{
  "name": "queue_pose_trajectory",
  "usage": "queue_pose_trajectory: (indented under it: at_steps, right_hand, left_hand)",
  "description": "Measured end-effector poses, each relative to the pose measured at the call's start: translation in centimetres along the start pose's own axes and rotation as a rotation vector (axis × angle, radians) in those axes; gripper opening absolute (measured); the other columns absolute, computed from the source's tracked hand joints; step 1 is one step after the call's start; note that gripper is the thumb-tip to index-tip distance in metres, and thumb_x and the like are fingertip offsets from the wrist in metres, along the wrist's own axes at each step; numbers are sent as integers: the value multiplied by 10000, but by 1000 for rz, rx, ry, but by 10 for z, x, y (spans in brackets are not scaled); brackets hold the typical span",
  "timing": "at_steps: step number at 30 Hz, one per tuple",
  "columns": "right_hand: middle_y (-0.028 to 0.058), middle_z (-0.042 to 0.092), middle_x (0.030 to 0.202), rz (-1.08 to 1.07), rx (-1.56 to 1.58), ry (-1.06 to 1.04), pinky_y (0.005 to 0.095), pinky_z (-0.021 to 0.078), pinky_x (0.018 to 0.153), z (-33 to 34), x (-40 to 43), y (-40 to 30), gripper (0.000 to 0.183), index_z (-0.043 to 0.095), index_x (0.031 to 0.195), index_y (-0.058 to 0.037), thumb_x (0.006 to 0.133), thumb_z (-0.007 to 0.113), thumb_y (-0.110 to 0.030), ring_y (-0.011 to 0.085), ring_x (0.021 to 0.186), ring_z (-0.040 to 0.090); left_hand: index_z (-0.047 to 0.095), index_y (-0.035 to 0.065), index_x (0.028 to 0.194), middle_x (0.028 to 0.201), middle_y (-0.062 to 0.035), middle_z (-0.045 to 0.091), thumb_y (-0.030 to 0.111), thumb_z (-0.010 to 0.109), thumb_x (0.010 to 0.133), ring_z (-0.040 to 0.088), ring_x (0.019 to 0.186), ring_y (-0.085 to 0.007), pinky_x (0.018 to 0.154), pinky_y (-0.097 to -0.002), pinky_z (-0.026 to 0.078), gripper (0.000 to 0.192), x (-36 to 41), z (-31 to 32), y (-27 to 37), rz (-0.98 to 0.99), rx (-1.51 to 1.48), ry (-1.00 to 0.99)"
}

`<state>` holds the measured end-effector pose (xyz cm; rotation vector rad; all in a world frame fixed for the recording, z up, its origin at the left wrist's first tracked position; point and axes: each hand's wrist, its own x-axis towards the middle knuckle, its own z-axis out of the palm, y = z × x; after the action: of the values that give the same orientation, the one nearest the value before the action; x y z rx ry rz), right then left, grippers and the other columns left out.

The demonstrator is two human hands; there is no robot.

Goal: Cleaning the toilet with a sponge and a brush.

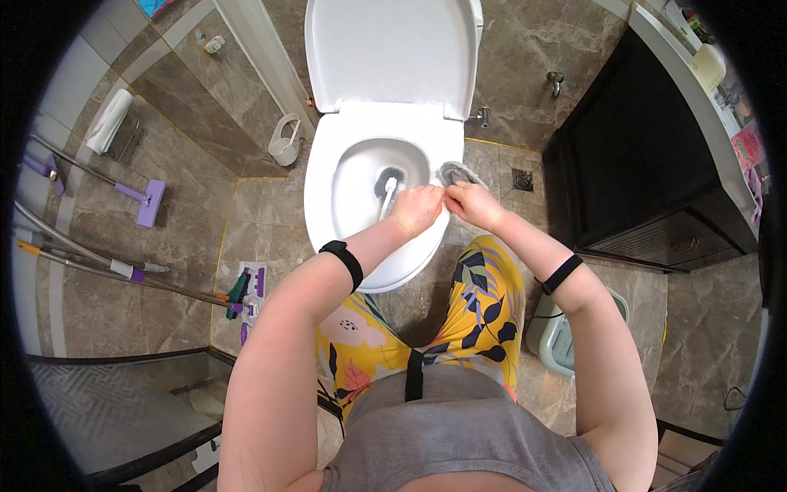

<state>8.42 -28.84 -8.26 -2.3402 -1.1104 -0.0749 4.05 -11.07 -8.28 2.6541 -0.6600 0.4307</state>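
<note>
A white toilet (320, 184) stands before me with its lid (393, 55) raised. In its bowl rests a toilet brush (390, 184) with dark bristles, its white handle slanting down towards my left wrist. My left hand (420, 208) is over the right part of the bowl, fingers curled, meeting my right hand (472, 203) at the rim's right side. A grey cloth or pad (458, 171) shows just beyond my right fingers, which seem to touch it. What lies between the fingertips is hidden, and whether either hand grips something is unclear.
A white brush holder (284, 142) is fixed left of the toilet. Mops and a purple squeegee-like head (150, 203) line the left wall. At right are a black cabinet (627, 147), a floor drain (522, 179) and a wall tap (555, 83). A pale green basin (550, 335) sits behind my right arm.
</note>
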Motion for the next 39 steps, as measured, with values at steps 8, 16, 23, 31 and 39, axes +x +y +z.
queue_pose_trajectory:
  at_steps: [8,16,23,31,39]
  right_hand:
    - [165,594,741,137,253,-160,395,464,655,-10,7,9,219,599,839,-22,738,688,-194,331,735,588]
    - [182,606,765,170,-88,-108,454,481,712,-3,1,-19,196,539,872,-34,834,540,-226,381,772,597]
    - [187,628,814,123,-334,-347,461,508,677,-26,2,-24,169,553,869,-53,849,498,-211,359,765,631]
    - [126,595,665,-109,-242,-282,456,477,584,-18,4,-6,156,578,763,-95,818,522,-230,341,645,599]
    - [48,502,611,381,151,90,315,408,547,-67,25,42,292,549,714,-23,923,533,-226,114,569,466]
  left_hand:
    - [588,83,816,716,-112,625,176,567,823,627,668,-317,608,-443,501,96,5,6,6,-138,-85,-25]
    - [560,54,1152,1046,-173,625,244,565,865,608,941,-326,838,-386,482,344,-9,-14,-9,-341,-570,-123]
    - [471,48,1266,1203,-101,559,288,568,869,499,1153,-238,1088,-439,247,474,-67,-71,-59,-419,117,-315]
    - [533,69,1204,1111,-97,602,305,602,851,532,1103,-216,1118,-458,164,431,-94,-63,-76,-353,52,-160]
    - [525,58,1215,1113,-95,590,349,593,850,517,1112,-222,1125,-455,142,471,-90,-62,-77,-322,7,-98]
